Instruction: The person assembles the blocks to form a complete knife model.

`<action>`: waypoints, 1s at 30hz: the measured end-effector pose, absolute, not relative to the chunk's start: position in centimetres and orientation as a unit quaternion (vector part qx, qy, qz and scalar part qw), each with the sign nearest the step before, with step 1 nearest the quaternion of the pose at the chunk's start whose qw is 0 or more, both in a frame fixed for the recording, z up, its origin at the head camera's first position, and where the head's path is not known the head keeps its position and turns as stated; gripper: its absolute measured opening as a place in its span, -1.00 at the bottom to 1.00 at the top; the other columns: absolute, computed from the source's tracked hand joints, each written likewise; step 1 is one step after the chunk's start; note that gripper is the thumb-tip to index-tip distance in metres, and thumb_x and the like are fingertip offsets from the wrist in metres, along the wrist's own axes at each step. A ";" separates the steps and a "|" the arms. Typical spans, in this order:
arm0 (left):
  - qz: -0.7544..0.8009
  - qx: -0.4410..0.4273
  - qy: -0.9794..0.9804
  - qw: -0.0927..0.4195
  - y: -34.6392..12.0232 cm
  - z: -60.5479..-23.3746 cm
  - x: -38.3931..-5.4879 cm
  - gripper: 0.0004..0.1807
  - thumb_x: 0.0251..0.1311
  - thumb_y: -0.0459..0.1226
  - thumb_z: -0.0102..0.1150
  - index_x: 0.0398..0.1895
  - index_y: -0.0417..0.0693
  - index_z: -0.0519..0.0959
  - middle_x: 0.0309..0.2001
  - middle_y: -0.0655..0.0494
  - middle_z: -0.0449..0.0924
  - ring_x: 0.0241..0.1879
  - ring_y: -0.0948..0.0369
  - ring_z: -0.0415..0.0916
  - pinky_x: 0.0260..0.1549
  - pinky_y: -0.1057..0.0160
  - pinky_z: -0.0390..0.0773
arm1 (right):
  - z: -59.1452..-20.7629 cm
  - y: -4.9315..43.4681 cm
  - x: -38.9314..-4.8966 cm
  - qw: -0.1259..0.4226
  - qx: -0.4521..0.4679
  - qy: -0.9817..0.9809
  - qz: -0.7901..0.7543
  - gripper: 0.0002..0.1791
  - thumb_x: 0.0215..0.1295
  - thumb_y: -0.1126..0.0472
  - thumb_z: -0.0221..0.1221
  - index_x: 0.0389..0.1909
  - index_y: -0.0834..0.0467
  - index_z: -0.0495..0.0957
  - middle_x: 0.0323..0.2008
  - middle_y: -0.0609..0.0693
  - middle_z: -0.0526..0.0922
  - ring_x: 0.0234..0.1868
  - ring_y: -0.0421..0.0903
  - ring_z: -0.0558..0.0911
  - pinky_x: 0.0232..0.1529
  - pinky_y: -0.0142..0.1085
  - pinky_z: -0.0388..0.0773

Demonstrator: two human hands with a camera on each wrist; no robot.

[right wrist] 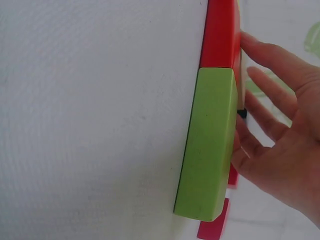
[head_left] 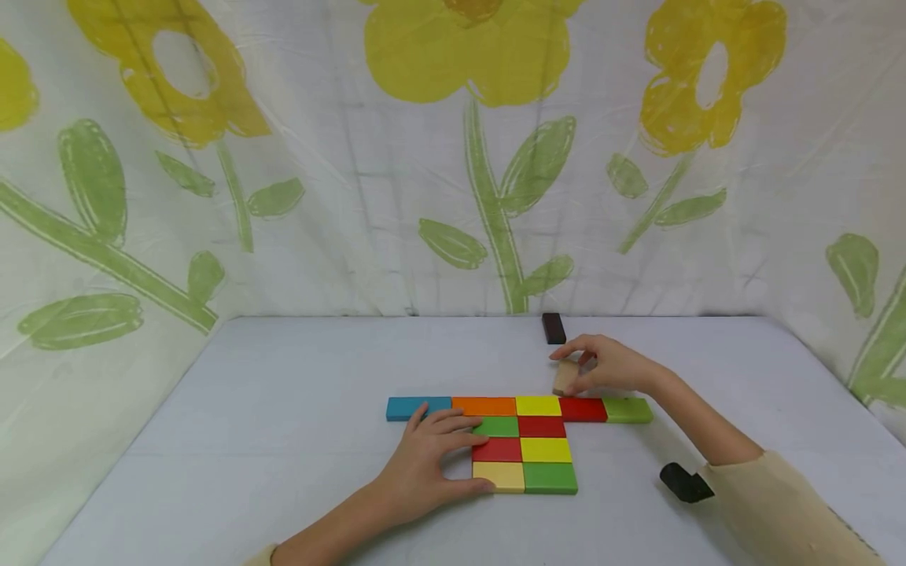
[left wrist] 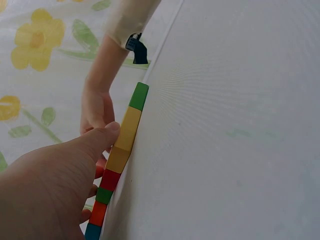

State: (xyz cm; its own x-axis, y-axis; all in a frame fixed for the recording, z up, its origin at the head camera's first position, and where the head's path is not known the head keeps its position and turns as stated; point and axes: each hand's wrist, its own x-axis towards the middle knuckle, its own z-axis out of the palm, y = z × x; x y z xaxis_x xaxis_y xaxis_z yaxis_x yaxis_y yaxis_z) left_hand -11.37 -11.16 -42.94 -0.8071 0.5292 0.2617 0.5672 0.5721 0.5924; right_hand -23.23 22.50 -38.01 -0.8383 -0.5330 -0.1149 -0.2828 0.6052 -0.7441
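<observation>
Flat coloured blocks lie edge to edge in a T shape. Its top row runs from a blue block (head_left: 403, 408) through an orange block (head_left: 488, 406) to a light green block (head_left: 628, 410). Below hang two columns, ending in a pale yellow block (head_left: 501, 476) and a green block (head_left: 550, 478). My left hand (head_left: 418, 464) rests against the left side of the columns, fingers spread, thumb on the pale yellow block. Just behind the top row, my right hand (head_left: 612, 368) pinches a beige block (head_left: 565, 377). In the right wrist view it is mostly hidden behind a red block (right wrist: 219, 35).
A dark brown block (head_left: 554, 328) lies near the table's back edge, beyond the right hand. A flowered cloth (head_left: 311, 157) hangs behind the white table (head_left: 283, 377). On my right wrist is a black camera (head_left: 685, 482). In the right wrist view a red piece (right wrist: 214, 222) shows past the light green block.
</observation>
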 end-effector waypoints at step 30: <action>-0.339 -0.312 -0.887 0.038 -11.2 -42.9 -11.3 -0.45 0.17 0.13 0.52 0.18 0.13 0.75 0.32 0.17 0.64 0.39 -0.01 0.45 0.42 -0.53 0.07 | -38.7 23.0 -24.6 0.122 -0.240 0.906 -0.325 -0.51 0.13 0.19 0.58 0.08 0.24 0.73 0.01 0.17 0.58 -0.08 0.02 0.44 -0.18 -0.24 0.50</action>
State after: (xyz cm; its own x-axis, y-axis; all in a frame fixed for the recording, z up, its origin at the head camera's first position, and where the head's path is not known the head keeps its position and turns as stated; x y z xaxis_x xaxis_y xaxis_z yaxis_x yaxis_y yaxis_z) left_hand -11.27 -11.21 -42.89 -0.8020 0.5281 0.2792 0.5796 0.5750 0.5774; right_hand -24.57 22.99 -38.67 -0.8547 -0.5150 -0.0651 -0.3561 0.6730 -0.6483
